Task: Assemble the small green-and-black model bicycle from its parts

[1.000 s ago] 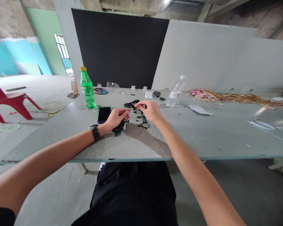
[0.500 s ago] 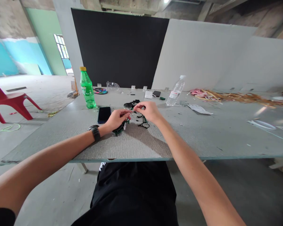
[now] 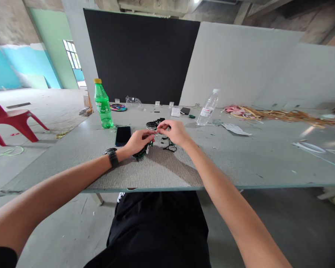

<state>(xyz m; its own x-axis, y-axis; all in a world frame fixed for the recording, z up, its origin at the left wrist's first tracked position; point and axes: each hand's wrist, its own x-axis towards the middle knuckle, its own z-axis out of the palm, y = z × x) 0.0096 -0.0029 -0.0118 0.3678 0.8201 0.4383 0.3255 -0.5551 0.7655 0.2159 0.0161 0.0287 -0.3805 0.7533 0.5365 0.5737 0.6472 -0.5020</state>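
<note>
My left hand [image 3: 138,140] rests on the grey table [image 3: 240,160] with its fingers curled over a small dark green and black bundle [image 3: 141,152]. My right hand [image 3: 175,132] hovers just to the right, its fingertips pinched on a thin black strand that leads to a heap of black cord pieces [image 3: 154,124]. The two sets of fingertips nearly meet above the table. More black loops [image 3: 170,147] lie under my right hand. What the pinch holds is too small to name exactly. A black watch [image 3: 111,156] sits on my left wrist.
A dark phone [image 3: 123,135] lies left of my hands, with a green bottle [image 3: 103,105] behind it. A clear water bottle [image 3: 208,108] stands at the back right. Straw-like scraps [image 3: 281,115] and paper [image 3: 236,129] lie at the right. A red chair [image 3: 9,119] stands at the far left.
My right hand has drawn slightly leftward and closer to my left hand's fingertips. The left hand has stayed on the green bundle.
</note>
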